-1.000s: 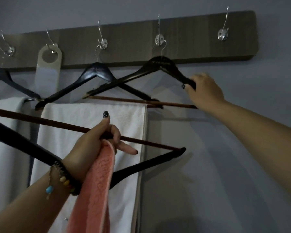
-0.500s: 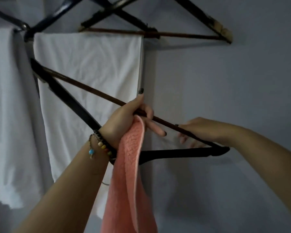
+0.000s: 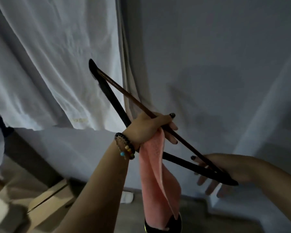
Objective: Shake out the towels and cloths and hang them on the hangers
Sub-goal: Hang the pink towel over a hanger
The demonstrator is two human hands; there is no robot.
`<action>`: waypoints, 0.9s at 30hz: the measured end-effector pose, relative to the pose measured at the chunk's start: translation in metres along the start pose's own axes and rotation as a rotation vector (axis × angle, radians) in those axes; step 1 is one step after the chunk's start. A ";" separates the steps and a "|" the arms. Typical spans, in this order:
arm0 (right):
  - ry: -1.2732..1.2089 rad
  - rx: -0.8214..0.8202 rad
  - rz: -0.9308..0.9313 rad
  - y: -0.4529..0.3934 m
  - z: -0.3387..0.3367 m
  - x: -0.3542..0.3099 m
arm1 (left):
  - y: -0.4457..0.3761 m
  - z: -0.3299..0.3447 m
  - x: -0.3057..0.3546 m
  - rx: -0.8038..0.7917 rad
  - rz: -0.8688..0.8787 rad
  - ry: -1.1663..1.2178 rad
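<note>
My left hand (image 3: 151, 127) gripped the black wooden hanger (image 3: 193, 163) by its brown bar and pinched the pink terry cloth (image 3: 155, 174); my right hand (image 3: 213, 170), fingers spread, touched the hanger's lower tip

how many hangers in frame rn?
1. The black wooden hanger with a brown crossbar is gripped mid-bar by the left hand, along with the pink terry cloth; the right hand is at its lower end. Others may be out of frame.
</note>
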State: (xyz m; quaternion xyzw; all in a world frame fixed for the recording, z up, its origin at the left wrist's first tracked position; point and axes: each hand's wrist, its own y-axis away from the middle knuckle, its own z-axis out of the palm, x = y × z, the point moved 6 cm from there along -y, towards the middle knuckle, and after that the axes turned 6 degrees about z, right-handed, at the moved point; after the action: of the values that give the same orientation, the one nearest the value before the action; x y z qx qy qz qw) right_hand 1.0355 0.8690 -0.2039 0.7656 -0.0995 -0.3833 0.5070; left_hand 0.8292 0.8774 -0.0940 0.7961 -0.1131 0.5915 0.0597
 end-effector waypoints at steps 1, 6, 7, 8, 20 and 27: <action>-0.027 -0.035 0.044 -0.005 0.013 0.017 | 0.007 0.003 -0.009 -0.006 -0.013 -0.019; -0.162 0.009 0.039 -0.005 0.068 0.065 | 0.052 0.008 -0.032 0.033 -0.069 -0.016; -0.260 0.044 -0.008 -0.002 0.079 0.068 | 0.063 0.006 -0.036 0.073 -0.080 -0.007; -0.358 0.075 -0.064 0.001 0.092 0.071 | 0.075 0.002 -0.039 0.125 -0.088 0.006; -0.665 0.761 -0.588 0.086 0.305 0.110 | 0.258 -0.019 -0.150 0.391 -0.446 0.614; -0.521 0.925 -0.588 0.098 0.379 0.168 | 0.297 0.006 -0.140 0.184 -0.370 0.529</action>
State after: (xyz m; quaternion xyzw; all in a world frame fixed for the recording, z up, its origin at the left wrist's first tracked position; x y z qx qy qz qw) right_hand 0.9136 0.4673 -0.2750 0.7829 -0.1612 -0.5991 -0.0465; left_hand 0.7222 0.6041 -0.2412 0.6241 0.1067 0.7645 0.1213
